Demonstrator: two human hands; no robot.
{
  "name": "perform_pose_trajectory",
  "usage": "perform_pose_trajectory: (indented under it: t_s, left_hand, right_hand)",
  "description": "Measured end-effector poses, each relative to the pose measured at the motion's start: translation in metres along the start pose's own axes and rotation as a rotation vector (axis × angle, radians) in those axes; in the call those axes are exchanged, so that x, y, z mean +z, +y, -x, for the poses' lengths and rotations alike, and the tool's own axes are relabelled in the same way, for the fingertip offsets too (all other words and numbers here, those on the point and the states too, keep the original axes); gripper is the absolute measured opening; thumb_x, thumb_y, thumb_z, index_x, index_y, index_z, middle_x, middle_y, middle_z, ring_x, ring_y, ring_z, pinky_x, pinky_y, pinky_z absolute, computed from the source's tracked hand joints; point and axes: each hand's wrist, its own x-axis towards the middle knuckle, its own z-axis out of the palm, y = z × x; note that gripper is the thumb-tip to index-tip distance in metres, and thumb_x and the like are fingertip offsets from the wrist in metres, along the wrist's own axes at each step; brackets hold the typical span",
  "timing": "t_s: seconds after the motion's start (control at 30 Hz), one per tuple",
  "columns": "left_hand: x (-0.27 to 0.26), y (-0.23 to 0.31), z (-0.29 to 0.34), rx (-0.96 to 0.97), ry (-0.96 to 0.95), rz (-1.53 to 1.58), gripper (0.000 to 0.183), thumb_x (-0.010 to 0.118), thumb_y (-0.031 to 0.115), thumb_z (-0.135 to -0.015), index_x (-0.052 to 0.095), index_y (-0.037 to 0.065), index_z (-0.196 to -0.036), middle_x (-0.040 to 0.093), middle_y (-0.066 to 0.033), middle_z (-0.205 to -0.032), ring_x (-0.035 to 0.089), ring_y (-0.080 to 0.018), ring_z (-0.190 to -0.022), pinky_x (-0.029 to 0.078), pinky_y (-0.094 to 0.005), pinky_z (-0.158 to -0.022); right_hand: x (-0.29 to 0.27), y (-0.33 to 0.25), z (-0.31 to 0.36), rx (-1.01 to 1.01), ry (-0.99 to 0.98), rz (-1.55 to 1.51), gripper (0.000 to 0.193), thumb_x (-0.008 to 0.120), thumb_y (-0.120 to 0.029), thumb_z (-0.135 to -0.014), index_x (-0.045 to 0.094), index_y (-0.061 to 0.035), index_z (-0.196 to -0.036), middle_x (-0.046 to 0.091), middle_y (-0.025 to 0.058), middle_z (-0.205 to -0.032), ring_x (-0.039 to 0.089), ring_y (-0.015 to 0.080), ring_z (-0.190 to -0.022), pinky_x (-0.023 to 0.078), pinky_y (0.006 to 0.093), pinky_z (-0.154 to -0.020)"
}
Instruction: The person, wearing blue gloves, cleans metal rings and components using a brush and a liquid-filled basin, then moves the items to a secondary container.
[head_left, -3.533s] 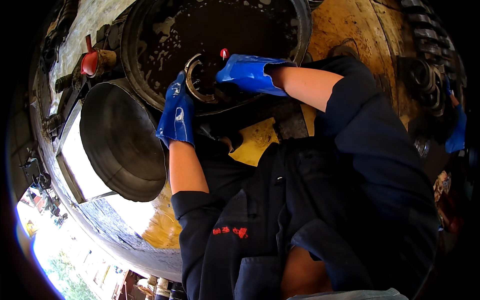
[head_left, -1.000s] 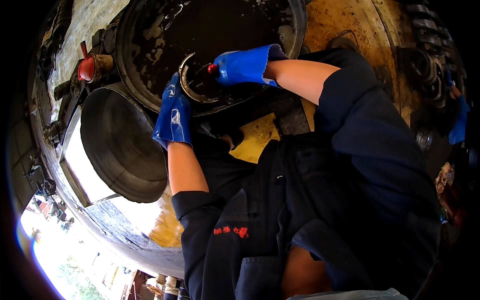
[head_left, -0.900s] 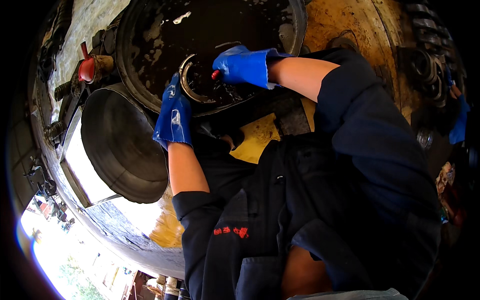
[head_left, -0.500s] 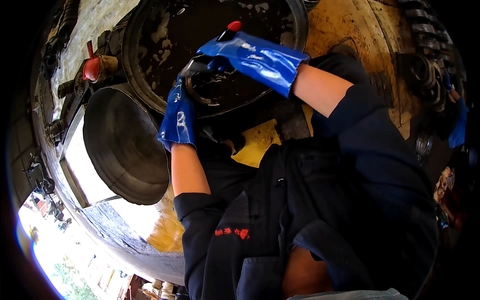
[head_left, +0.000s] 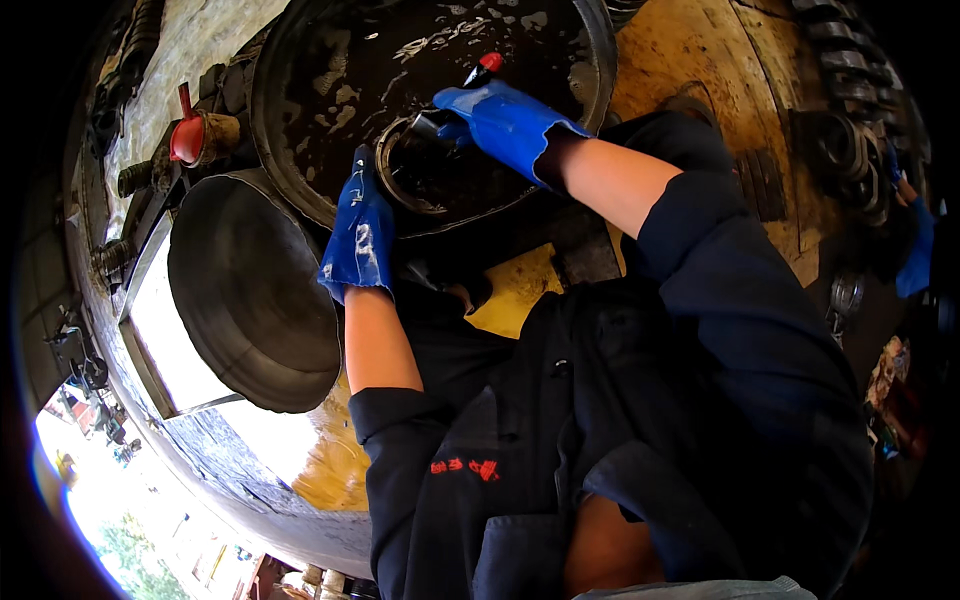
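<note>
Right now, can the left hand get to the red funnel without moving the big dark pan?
Probably yes. The left hand rests on the metal ring; the red funnel stands off to its left, above the dark pan's rim, with nothing between them.

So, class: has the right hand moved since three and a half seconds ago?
Yes. The right hand has gone up, away from the metal ring, deeper into the black pan.

- This is a dirty workshop or repair yard, where people work on machine parts.
- A big round black pan [head_left: 330,90] holds dark oily liquid.
- A second black pan [head_left: 250,290] stands beside it.
- A red funnel [head_left: 187,135] sits in a can on the oil-stained yellow floor [head_left: 690,60].
- Greasy metal rings and gears [head_left: 850,160] lie in a pile.
- The person wears blue rubber gloves [head_left: 360,240] and dark work clothes [head_left: 640,420].
- Bright daylight and green trees [head_left: 120,540] show at one edge.
</note>
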Motion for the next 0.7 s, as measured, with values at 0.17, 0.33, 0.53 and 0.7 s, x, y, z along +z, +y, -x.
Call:
perform_pose_trajectory:
  t_s: [0.17, 0.33, 0.53, 0.7]
  left_hand:
    - [0.029, -0.03, -0.027, 0.054, -0.014, 0.118, 0.046, 0.04, 0.023, -0.114, 0.048, 0.004, -0.155, 0.063, -0.013, -0.146, 0.061, -0.0282, -0.132, 0.045, -0.0319, -0.112]
    - [0.029, -0.024, -0.037, -0.112, -0.122, 0.471, 0.033, 0.056, 0.021, -0.108, 0.064, 0.0, -0.133, 0.072, -0.0103, -0.121, 0.068, -0.0228, -0.109, 0.052, -0.0296, -0.094]
    - [0.075, -0.06, -0.068, -0.376, -0.074, 1.163, 0.022, 0.079, 0.018, -0.092, 0.072, 0.0, -0.102, 0.074, -0.0097, -0.083, 0.068, -0.0202, -0.069, 0.055, -0.031, -0.066]
    - [0.072, -0.031, -0.073, -0.476, -0.141, 0.937, 0.024, 0.078, 0.02, -0.093, 0.072, 0.001, -0.106, 0.074, -0.0087, -0.092, 0.068, -0.0182, -0.08, 0.055, -0.0297, -0.074]
  right_hand:
    - [0.024, 0.075, -0.034, -0.593, 0.174, 0.504, 0.03, 0.07, -0.021, -0.1, 0.068, -0.0068, -0.126, 0.073, 0.0208, -0.119, 0.071, 0.0382, -0.112, 0.056, 0.0436, -0.093]
    - [0.01, 0.044, 0.0, -0.419, -0.222, 0.512, 0.023, 0.059, -0.017, -0.101, 0.07, -0.0044, -0.116, 0.073, 0.0201, -0.109, 0.072, 0.0348, -0.1, 0.054, 0.0417, -0.087]
    - [0.003, 0.013, 0.004, -0.173, -0.325, 0.707, 0.031, 0.064, -0.03, -0.093, 0.074, -0.0024, -0.102, 0.073, 0.0192, -0.093, 0.071, 0.0335, -0.084, 0.053, 0.0426, -0.078]
    - [0.008, 0.052, -0.04, -0.282, -0.313, 1.115, 0.03, 0.069, -0.035, -0.09, 0.079, -0.0091, -0.101, 0.077, 0.0152, -0.095, 0.075, 0.0322, -0.088, 0.058, 0.0428, -0.077]
